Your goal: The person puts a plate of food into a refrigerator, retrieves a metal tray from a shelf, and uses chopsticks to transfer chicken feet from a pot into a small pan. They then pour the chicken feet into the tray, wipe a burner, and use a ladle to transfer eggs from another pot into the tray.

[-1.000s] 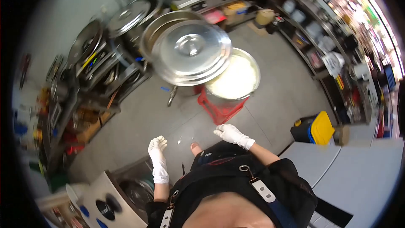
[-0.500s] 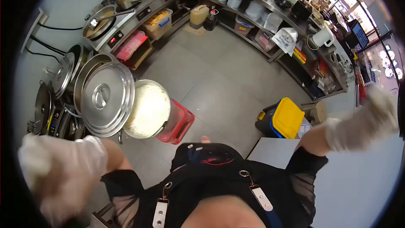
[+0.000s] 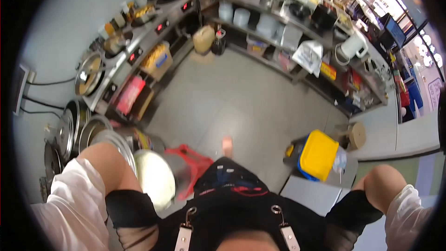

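Observation:
My left hand (image 3: 67, 209), in a loose translucent white glove, is at the lower left edge; its fingers are out of sight. The gloved right hand (image 3: 409, 214) shows only in part at the lower right edge, fingers also hidden. What either holds cannot be made out. My left forearm passes over a metal lid (image 3: 121, 145). Beside it stands a round pot of pale white contents (image 3: 155, 179), with a red plastic item (image 3: 194, 165) to its right.
Lidded pots (image 3: 67, 130) stand at the left. A counter with burners (image 3: 134, 56) and a shelf unit (image 3: 278, 60) line the room. Near my right arm are a yellow-lidded bin (image 3: 319, 155), a stool (image 3: 357, 135) and a white surface (image 3: 309, 195).
Both gloved hands have moved down towards the lower corners, fingers now out of sight. The view has shifted, and the white-filled pot appears lower. My left forearm now covers part of the metal lid.

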{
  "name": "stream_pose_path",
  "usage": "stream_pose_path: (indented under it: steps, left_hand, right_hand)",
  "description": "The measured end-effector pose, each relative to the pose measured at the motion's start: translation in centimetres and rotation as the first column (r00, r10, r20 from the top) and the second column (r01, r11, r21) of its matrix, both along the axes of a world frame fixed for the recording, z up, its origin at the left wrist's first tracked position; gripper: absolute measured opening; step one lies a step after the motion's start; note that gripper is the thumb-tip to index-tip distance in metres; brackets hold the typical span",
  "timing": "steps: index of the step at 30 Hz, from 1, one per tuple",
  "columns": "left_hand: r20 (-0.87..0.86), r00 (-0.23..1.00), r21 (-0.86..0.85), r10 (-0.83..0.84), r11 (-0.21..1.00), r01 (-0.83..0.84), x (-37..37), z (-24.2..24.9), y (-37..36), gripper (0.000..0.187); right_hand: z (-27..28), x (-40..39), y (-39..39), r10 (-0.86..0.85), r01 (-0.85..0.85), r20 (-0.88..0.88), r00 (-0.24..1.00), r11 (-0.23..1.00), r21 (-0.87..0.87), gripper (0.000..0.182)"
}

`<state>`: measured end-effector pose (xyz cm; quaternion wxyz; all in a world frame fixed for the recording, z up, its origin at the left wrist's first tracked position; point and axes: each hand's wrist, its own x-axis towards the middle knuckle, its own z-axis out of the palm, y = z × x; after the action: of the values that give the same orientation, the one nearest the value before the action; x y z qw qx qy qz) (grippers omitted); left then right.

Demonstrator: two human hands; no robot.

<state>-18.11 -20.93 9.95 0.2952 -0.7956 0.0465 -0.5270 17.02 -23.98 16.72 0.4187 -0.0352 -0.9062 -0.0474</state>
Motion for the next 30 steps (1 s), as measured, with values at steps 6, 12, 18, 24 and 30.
stream_pose_path:
  steps: [6, 12, 18, 24, 30]
  left_hand:
    - [0.056, 0.987, 0.041, 0.147, 0.988, -0.150, -0.6, 6.4, 11.3, 0.031]
    - [0.086, 0.945, 0.105, 0.315, 0.941, -0.323, -2.2, 11.7, 13.0, 0.030]
    - [0.046, 0.870, 0.107, 0.490, 0.864, -0.492, -1.3, 6.3, 17.8, 0.030]
    - [0.017, 0.760, 0.032, 0.649, 0.760, -0.649, -1.0, -0.7, 22.4, 0.029]
    - [-0.006, 0.632, -0.013, 0.775, 0.632, -0.775, -1.3, -3.3, 22.4, 0.029]
  right_hand:
    - [2.3, 1.5, 14.6, -0.008, 0.007, -0.048, 0.999, 1.000, -0.014, 0.040]
    - [4.5, 0.4, 22.7, 0.113, -0.115, -0.061, 0.992, 0.993, -0.037, 0.041]
    - [-1.8, -1.6, 33.9, 0.289, -0.290, -0.026, 0.957, 0.952, -0.101, 0.041]
    - [-7.6, -5.9, 46.1, 0.524, -0.509, 0.039, 0.851, 0.841, -0.184, 0.042]
    - [-10.4, -12.6, 52.3, 0.742, -0.706, 0.068, 0.667, 0.658, -0.264, 0.043]
